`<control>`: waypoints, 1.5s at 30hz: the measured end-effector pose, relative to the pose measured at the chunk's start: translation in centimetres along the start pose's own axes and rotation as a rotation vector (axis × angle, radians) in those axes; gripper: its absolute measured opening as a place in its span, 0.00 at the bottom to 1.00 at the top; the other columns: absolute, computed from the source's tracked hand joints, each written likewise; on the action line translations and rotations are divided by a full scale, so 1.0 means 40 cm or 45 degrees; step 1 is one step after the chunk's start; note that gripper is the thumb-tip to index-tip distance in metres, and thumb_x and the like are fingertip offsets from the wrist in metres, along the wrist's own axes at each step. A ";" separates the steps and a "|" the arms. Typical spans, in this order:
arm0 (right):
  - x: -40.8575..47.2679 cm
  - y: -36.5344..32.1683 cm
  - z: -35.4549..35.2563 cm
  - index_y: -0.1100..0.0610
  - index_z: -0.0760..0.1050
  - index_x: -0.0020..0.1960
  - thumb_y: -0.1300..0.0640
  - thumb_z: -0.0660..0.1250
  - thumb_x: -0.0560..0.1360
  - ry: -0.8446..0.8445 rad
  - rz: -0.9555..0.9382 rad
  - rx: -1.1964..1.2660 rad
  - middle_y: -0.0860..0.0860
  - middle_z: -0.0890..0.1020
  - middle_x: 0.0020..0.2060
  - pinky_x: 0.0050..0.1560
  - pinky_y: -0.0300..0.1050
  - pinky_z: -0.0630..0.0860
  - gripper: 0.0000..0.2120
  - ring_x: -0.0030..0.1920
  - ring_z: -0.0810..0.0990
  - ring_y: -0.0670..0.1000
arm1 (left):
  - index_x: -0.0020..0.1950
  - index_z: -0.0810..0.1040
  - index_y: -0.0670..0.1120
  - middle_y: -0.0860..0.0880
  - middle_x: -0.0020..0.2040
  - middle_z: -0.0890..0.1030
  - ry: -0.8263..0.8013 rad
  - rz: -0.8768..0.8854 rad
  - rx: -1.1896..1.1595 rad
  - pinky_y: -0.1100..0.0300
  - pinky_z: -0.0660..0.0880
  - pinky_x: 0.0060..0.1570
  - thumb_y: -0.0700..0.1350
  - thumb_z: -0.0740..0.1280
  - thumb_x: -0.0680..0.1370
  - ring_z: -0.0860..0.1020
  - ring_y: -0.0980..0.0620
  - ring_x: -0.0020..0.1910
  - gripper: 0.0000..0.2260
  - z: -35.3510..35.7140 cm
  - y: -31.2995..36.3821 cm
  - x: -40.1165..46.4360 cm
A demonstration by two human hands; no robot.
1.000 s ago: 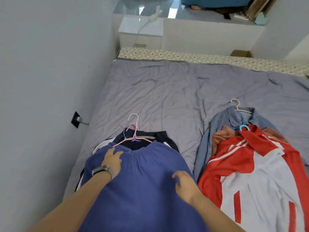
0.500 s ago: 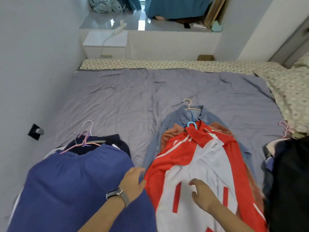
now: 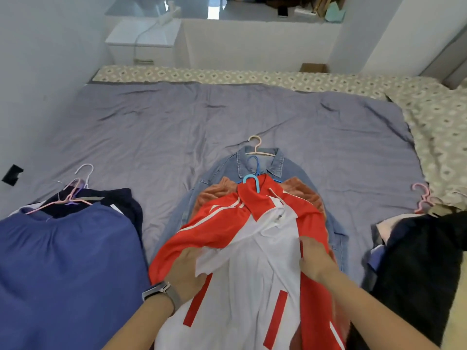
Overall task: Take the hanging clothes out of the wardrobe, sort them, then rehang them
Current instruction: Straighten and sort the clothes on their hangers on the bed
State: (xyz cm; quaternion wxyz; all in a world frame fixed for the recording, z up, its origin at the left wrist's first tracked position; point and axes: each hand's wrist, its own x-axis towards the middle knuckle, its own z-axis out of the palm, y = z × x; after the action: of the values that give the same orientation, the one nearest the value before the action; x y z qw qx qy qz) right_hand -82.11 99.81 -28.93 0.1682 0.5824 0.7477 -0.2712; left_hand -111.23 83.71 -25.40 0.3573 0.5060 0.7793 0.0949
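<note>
As it lies rumpled atop a denim jacket (image 3: 290,168), a red-and-white jacket (image 3: 252,248) hangs on a blue hanger (image 3: 251,181). The left hand (image 3: 187,269) bunches its white front; the right hand (image 3: 314,261) clutches its red edge.

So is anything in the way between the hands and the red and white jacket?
No, nothing visible. Both hands are already on the red and white jacket: the left hand holds its front edge, with cloth lying over the fingers, and the right hand rests on the other side. It lies on top of its pile.
</note>
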 end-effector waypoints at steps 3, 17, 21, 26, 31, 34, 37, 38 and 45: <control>0.124 -0.010 -0.038 0.59 0.59 0.73 0.64 0.61 0.72 0.181 -0.038 0.007 0.57 0.67 0.68 0.66 0.49 0.64 0.30 0.66 0.66 0.59 | 0.70 0.66 0.43 0.46 0.68 0.68 0.068 0.006 -0.003 0.69 0.54 0.64 0.52 0.61 0.69 0.66 0.49 0.68 0.30 0.003 -0.003 0.031; 0.285 -0.049 -0.005 0.57 0.75 0.53 0.46 0.54 0.64 0.070 -0.178 0.061 0.60 0.82 0.51 0.47 0.50 0.73 0.24 0.52 0.79 0.63 | 0.65 0.71 0.41 0.52 0.61 0.71 0.263 0.068 -0.148 0.81 0.51 0.61 0.48 0.59 0.69 0.65 0.63 0.61 0.26 0.073 -0.022 0.056; 0.143 -0.067 0.017 0.51 0.64 0.27 0.39 0.54 0.64 0.275 -0.203 0.304 0.54 0.79 0.29 0.30 0.45 0.64 0.17 0.35 0.80 0.58 | 0.63 0.72 0.48 0.52 0.60 0.73 0.300 0.089 -0.198 0.83 0.53 0.60 0.53 0.57 0.70 0.68 0.60 0.60 0.23 0.082 -0.007 0.027; -0.015 -0.016 -0.001 0.59 0.60 0.25 0.32 0.55 0.64 0.430 -0.212 0.521 0.50 0.65 0.18 0.25 0.42 0.57 0.29 0.22 0.62 0.45 | 0.68 0.66 0.56 0.58 0.66 0.70 0.525 0.265 -0.177 0.69 0.61 0.66 0.56 0.58 0.75 0.66 0.62 0.65 0.21 0.029 0.066 0.002; -0.179 0.000 -0.076 0.53 0.55 0.26 0.31 0.59 0.64 0.545 -0.326 0.609 0.48 0.58 0.21 0.26 0.38 0.56 0.27 0.24 0.59 0.43 | 0.73 0.56 0.61 0.58 0.72 0.61 0.588 0.336 0.094 0.53 0.60 0.64 0.55 0.62 0.72 0.61 0.53 0.71 0.30 -0.017 0.175 -0.040; -0.258 0.003 -0.115 0.57 0.58 0.27 0.25 0.60 0.60 0.547 -0.295 0.671 0.47 0.57 0.22 0.25 0.37 0.56 0.34 0.24 0.59 0.42 | 0.68 0.64 0.61 0.54 0.66 0.69 0.728 0.265 0.326 0.47 0.65 0.58 0.53 0.60 0.71 0.66 0.48 0.64 0.25 -0.055 0.222 -0.088; -0.346 0.000 -0.142 0.56 0.61 0.27 0.26 0.63 0.62 0.554 -0.301 0.631 0.47 0.60 0.21 0.25 0.36 0.58 0.33 0.23 0.61 0.43 | 0.54 0.74 0.63 0.59 0.50 0.76 0.845 0.236 0.313 0.46 0.63 0.55 0.55 0.55 0.75 0.70 0.52 0.53 0.12 -0.112 0.222 -0.143; -0.380 -0.007 -0.147 0.55 0.62 0.27 0.28 0.65 0.63 0.548 -0.303 0.622 0.47 0.61 0.20 0.25 0.36 0.58 0.31 0.23 0.62 0.43 | 0.50 0.74 0.62 0.61 0.46 0.75 0.836 0.259 0.275 0.47 0.64 0.54 0.55 0.54 0.76 0.69 0.54 0.51 0.10 -0.130 0.214 -0.165; -0.670 -0.105 -0.194 0.37 0.68 0.33 0.30 0.58 0.69 0.682 -0.560 0.399 0.36 0.74 0.28 0.34 0.31 0.65 0.14 0.31 0.73 0.38 | 0.40 0.70 0.61 0.64 0.39 0.72 0.906 0.382 0.235 0.58 0.53 0.44 0.50 0.53 0.75 0.64 0.62 0.41 0.09 -0.242 0.203 -0.457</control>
State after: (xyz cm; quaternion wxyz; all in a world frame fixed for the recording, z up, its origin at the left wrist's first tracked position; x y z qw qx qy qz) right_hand -78.55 82.83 -6.66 -0.1865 0.4768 0.8218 -0.2501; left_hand -107.47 73.93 -5.80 0.0001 0.5797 0.7771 0.2450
